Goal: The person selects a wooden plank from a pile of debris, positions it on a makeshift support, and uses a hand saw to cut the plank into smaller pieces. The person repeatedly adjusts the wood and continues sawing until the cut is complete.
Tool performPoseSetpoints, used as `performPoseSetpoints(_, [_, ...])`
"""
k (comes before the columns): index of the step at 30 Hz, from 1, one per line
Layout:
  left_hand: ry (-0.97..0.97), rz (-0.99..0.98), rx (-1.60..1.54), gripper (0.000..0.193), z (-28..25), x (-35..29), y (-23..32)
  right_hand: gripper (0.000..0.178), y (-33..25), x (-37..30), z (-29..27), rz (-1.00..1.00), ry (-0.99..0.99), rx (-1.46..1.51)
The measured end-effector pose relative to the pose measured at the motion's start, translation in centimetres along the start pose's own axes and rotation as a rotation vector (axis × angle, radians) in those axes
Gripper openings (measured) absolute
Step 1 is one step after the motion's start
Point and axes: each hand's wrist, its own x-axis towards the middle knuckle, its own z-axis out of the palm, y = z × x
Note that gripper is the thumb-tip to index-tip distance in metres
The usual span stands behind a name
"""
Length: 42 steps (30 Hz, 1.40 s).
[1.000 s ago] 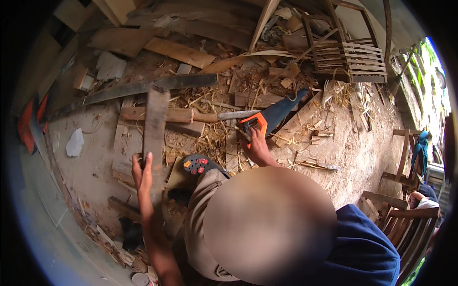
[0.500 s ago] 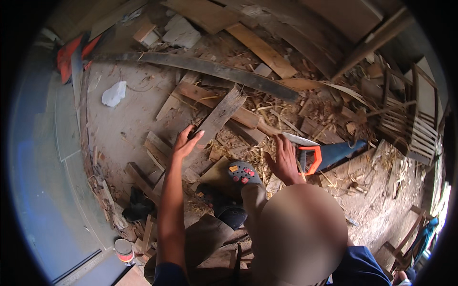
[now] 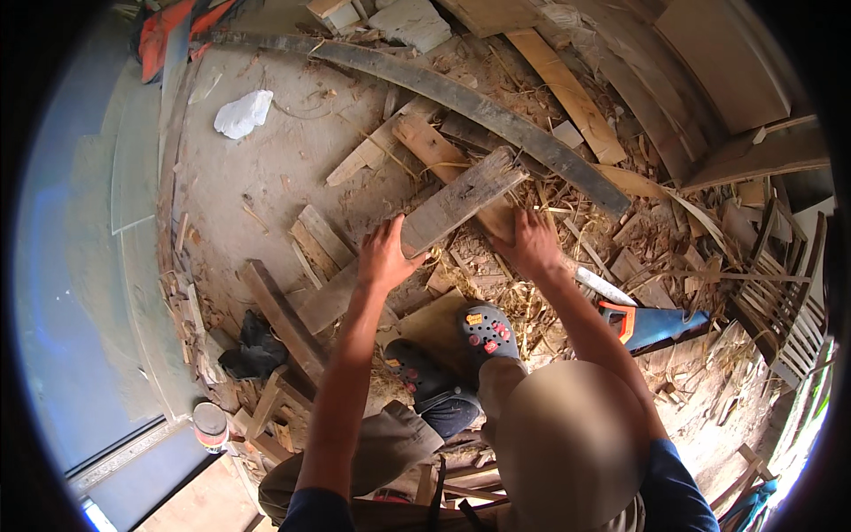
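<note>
My left hand [image 3: 386,257] is wrapped across a grey weathered plank [image 3: 465,202], with the thumb along its near edge. This plank slants from lower left to upper right and lies over a brown wooden board [image 3: 434,149]. Around the near end of that board, my right hand [image 3: 534,248] is closed, thumb on one side and fingers on the other; the undersides of both grips are hidden. Right of my right forearm lies a handsaw [image 3: 660,326] with a blue blade and an orange-and-black handle. A pale, narrow blade-like strip [image 3: 605,286] rests beside the saw handle.
A long dark beam [image 3: 479,111] crosses beyond my hands. My clog-covered feet [image 3: 487,330] stand among wood scraps and straw. A white crumpled bag [image 3: 243,114], a lidded can [image 3: 211,424] and a black bag [image 3: 254,346] lie leftward. A slatted wooden piece [image 3: 784,297] leans at right.
My right hand has moved from beside the saw handle onto the brown board's end and closed. My left hand has closed over the grey plank. The whole view has shifted.
</note>
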Motion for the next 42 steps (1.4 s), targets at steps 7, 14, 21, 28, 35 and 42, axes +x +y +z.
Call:
performPoseSetpoints(7, [-0.004,0.063,0.016,0.090,-0.5,-0.7,-0.5,0.081,-2.2,-3.3,1.0,0.031,0.202,0.183])
performPoseSetpoints(14, [0.063,0.015,0.093,0.086,0.5,-0.2,1.3,0.073,-2.2,-5.3,-0.4,0.006,0.341,0.236])
performPoseSetpoints(21, [0.178,0.076,0.096,0.081,0.8,-0.3,1.7,0.056,7.7,-17.7,0.2,0.385,0.299,0.054])
performPoseSetpoints(28, [0.238,0.111,0.092,0.080,1.1,0.0,1.5,0.079,11.9,-23.1,2.2,0.460,0.124,0.060])
performPoseSetpoints(35, [0.341,-0.020,0.082,0.069,1.8,0.9,2.8,0.078,9.8,-26.4,-4.4,0.790,0.597,1.035])
performPoseSetpoints(42, [0.487,-0.140,0.077,0.055,2.5,1.5,4.8,0.015,11.2,-36.9,-14.2,0.530,0.691,1.298])
